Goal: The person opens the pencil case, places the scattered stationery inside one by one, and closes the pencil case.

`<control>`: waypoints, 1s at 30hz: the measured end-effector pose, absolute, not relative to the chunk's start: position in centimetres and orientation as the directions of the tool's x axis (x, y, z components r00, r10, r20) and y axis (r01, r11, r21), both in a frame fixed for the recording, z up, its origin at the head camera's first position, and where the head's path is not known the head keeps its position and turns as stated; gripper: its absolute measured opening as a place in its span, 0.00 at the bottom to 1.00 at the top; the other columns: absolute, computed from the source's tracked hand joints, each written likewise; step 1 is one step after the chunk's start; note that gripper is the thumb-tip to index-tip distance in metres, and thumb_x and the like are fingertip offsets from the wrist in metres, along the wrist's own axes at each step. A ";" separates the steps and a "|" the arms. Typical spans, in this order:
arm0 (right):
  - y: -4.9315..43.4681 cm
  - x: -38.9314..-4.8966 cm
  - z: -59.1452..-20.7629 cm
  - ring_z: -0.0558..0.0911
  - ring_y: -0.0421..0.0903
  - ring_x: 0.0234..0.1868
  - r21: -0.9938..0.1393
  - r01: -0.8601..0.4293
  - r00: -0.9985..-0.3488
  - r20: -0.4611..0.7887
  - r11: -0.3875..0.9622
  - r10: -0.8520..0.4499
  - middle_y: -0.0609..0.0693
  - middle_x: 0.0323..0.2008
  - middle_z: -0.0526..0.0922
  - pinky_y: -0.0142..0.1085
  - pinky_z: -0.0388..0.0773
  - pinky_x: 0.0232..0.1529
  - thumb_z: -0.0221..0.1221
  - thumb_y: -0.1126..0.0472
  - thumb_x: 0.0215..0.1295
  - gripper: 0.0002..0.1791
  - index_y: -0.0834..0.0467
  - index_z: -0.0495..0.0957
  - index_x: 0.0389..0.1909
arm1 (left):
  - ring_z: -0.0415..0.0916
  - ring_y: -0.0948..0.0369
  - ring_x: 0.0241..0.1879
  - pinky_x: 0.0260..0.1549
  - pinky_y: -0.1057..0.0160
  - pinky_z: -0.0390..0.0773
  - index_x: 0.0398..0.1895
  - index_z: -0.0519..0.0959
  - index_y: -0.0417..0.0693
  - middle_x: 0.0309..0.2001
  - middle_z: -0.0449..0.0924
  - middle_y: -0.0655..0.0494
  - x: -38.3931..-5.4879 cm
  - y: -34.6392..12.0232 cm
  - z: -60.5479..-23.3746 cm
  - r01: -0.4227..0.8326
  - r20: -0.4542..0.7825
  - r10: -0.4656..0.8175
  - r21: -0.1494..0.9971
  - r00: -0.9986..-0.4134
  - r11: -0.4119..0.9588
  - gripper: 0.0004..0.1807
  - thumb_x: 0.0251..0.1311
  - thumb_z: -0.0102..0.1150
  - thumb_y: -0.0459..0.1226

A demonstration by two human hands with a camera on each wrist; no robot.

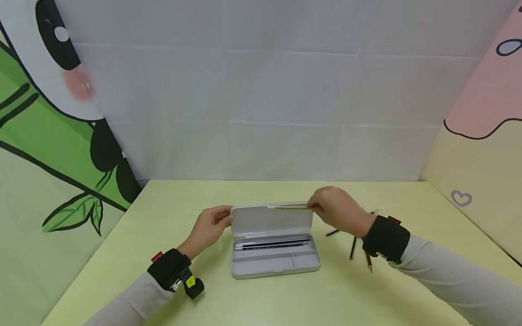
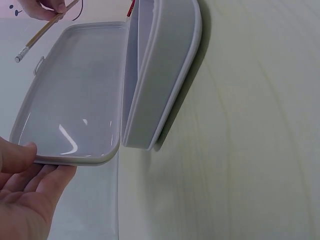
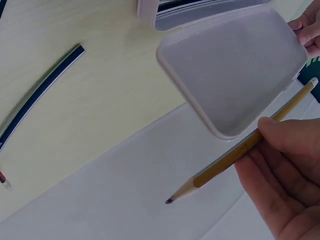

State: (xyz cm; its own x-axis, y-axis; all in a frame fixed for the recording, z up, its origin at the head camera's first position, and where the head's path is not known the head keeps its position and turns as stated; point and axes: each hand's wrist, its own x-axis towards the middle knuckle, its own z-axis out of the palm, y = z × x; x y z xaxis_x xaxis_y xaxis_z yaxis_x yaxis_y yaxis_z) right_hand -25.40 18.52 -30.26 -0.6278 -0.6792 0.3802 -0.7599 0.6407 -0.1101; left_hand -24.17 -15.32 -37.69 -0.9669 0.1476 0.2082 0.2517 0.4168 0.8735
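A white pencil case (image 1: 263,266) stands on the table with its lid (image 2: 80,90) raised. My left hand (image 1: 211,226) pinches the lid's left edge, thumb on the inner face and fingers behind. In my right hand (image 1: 336,206) a yellow pencil (image 3: 222,161) is pinched between thumb and fingers, held level near the lid's top edge. Its sharpened tip shows in the right wrist view, and its eraser end points left toward my left hand. Several dark striped pencils (image 1: 271,244) lie side by side in the case's long rear compartment; two smaller compartments sit in front.
Right of the case, under my right forearm, loose pencils lie scattered, among them a dark one (image 1: 353,249) and a red one (image 1: 369,261). The yellow table (image 1: 228,303) ends at a white back wall (image 1: 285,149), with printed panels at both sides.
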 end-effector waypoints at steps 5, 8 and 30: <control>17.4 -25.3 -30.9 0.88 0.51 0.37 -0.108 -0.782 -0.602 0.382 0.614 -0.701 0.55 0.35 0.90 0.38 0.88 0.40 0.68 0.79 0.61 0.09 0.64 0.90 0.37 | 0.85 0.40 0.54 0.53 0.53 0.88 0.60 0.78 0.22 0.55 0.84 0.30 -23.9 -15.3 -37.8 0.247 0.202 0.149 0.871 -0.968 0.425 0.16 0.73 0.56 0.22; 16.6 -25.2 -31.2 0.88 0.49 0.36 -0.101 -0.800 -0.580 0.381 0.591 -0.720 0.53 0.33 0.90 0.37 0.88 0.39 0.69 0.78 0.60 0.09 0.63 0.90 0.36 | 0.85 0.40 0.54 0.53 0.52 0.88 0.60 0.78 0.22 0.54 0.85 0.30 -23.9 -15.3 -37.8 0.251 0.206 0.149 0.870 -0.967 0.424 0.16 0.73 0.55 0.22; 11.2 -24.0 -35.1 0.83 0.38 0.28 -0.151 -0.839 -0.543 0.304 0.523 -0.783 0.49 0.26 0.89 0.24 0.81 0.32 0.69 0.81 0.56 0.11 0.62 0.89 0.26 | 0.86 0.39 0.53 0.53 0.52 0.88 0.60 0.77 0.21 0.54 0.84 0.28 -23.7 -15.7 -37.7 0.270 0.213 0.182 0.874 -0.960 0.405 0.16 0.74 0.55 0.22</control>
State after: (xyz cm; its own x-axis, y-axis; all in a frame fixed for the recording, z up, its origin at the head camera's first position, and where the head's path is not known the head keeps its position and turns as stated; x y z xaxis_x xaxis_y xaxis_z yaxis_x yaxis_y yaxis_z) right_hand -23.96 11.20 -35.10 -0.5428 -0.7831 0.3037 -0.8389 0.5228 -0.1512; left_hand -23.72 -15.75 -37.66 -0.9600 0.1817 0.2129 0.2703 0.4045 0.8737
